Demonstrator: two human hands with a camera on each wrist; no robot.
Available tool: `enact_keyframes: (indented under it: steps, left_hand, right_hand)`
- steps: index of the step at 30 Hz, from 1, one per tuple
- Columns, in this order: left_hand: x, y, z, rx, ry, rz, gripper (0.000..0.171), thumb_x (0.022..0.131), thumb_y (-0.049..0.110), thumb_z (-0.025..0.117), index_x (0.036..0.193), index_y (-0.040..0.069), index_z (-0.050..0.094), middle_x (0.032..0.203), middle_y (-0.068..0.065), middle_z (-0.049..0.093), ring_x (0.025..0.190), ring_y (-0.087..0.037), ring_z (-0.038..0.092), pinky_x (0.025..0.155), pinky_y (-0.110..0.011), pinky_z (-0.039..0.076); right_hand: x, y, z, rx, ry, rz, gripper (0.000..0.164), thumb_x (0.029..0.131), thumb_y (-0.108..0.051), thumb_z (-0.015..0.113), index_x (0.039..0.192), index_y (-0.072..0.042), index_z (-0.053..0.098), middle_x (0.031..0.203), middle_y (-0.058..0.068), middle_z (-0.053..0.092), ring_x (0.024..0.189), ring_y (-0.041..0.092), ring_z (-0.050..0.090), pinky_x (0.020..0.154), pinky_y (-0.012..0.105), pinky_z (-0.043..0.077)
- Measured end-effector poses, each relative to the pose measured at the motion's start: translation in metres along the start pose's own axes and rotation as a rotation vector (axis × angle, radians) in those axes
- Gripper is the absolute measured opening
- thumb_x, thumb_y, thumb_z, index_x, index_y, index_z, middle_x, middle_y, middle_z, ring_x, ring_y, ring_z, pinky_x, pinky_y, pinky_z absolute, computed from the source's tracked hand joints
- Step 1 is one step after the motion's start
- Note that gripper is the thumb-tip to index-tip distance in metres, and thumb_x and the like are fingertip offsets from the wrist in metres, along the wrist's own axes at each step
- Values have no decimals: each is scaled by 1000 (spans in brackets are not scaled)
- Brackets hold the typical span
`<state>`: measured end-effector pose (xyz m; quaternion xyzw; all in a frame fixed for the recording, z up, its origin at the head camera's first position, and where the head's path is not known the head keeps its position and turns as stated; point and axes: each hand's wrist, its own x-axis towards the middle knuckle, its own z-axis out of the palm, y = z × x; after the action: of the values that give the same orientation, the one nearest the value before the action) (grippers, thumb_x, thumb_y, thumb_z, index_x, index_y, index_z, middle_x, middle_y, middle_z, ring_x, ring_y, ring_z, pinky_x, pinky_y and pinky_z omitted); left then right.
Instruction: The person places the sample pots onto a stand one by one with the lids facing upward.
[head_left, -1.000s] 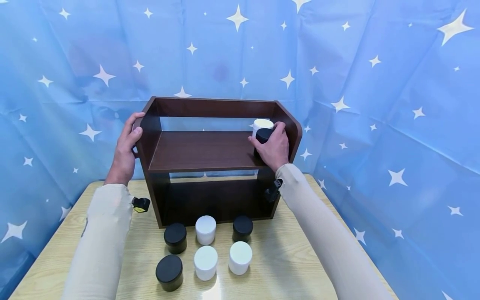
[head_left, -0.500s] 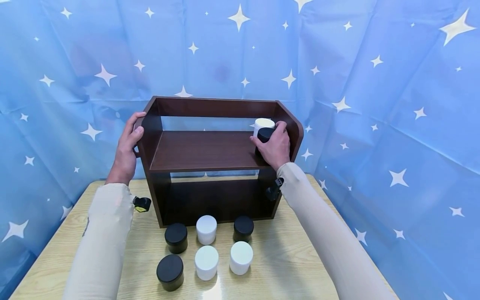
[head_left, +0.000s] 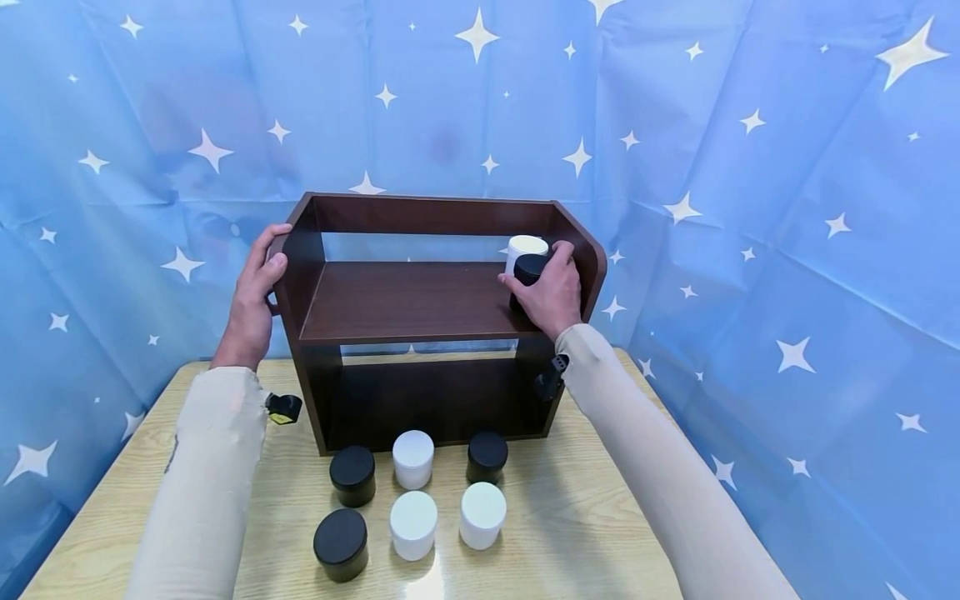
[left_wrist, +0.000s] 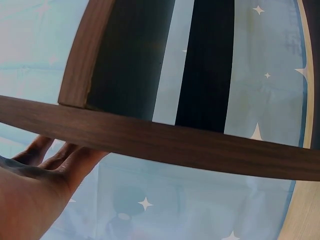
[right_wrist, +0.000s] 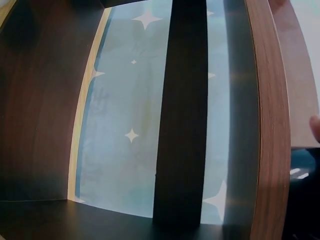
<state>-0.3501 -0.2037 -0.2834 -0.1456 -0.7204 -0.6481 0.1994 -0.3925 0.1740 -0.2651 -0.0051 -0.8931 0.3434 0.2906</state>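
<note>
At the upper shelf's right end, my right hand [head_left: 551,293] grips a black lidded jar [head_left: 530,268], thumb on its left and fingers on its right. The jar is in front of a white jar [head_left: 527,245]. In the right wrist view only a fingertip [right_wrist: 315,127] and part of the glossy black jar [right_wrist: 301,195] show at the right edge. My left hand [head_left: 251,304] rests against the outer left side of the dark brown two-tier shelf [head_left: 405,300]. Its fairly straight fingers [left_wrist: 82,162] touch the side panel in the left wrist view.
On the wooden table [head_left: 600,533] before the shelf stand black jars [head_left: 352,475] and white jars [head_left: 412,458] in two rows. A blue curtain [head_left: 435,100] with white stars hangs behind and on both sides. Openings in the shelf's back show the curtain.
The view has shifted very slightly. Both hands, the held black jar and the jars on the table stay practically where they were.
</note>
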Motion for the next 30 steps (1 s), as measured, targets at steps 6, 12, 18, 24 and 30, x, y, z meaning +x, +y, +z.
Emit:
enact_keyframes:
  steps: [6, 12, 18, 24, 30]
  left_hand:
    - [0, 0, 1, 3, 1, 3, 49, 101, 53, 35, 150, 45, 36, 158, 0, 33, 132, -18, 35, 106, -64, 28]
    - [-1, 1, 1, -18, 5, 11, 48, 103, 50, 36, 150, 43, 38, 153, -1, 36, 123, -18, 42, 95, -48, 35]
    - [-2, 2, -1, -8, -2, 6, 49, 102, 51, 34, 150, 43, 37, 155, -1, 35, 125, -18, 41, 95, -47, 34]
    - [-2, 2, 0, -1, -2, 1, 48, 102, 51, 34, 150, 44, 37, 155, -2, 35, 125, -18, 41, 97, -48, 34]
    - [-2, 2, -1, 2, -5, 2, 49, 102, 52, 34, 150, 44, 37, 154, -1, 35, 126, -17, 40, 98, -50, 33]
  right_hand:
    - [1, -3, -4, -11, 6, -29, 93, 79, -51, 81, 143, -6, 30, 141, 22, 47, 127, 35, 52, 113, 48, 45]
    - [3, -13, -11, -46, 14, -68, 98, 78, -51, 82, 144, -3, 28, 138, 23, 47, 119, 35, 55, 108, 46, 50]
    - [4, -21, -19, -77, 17, -90, 99, 78, -50, 82, 146, -3, 30, 141, 22, 47, 122, 34, 56, 109, 46, 49]
    - [1, -25, -28, -52, 8, -109, 100, 78, -49, 82, 148, -3, 29, 144, 21, 45, 126, 34, 54, 110, 49, 47]
    - [-2, -26, -35, -60, 4, -99, 99, 77, -50, 82, 148, -4, 30, 145, 20, 46, 128, 33, 51, 111, 49, 47]
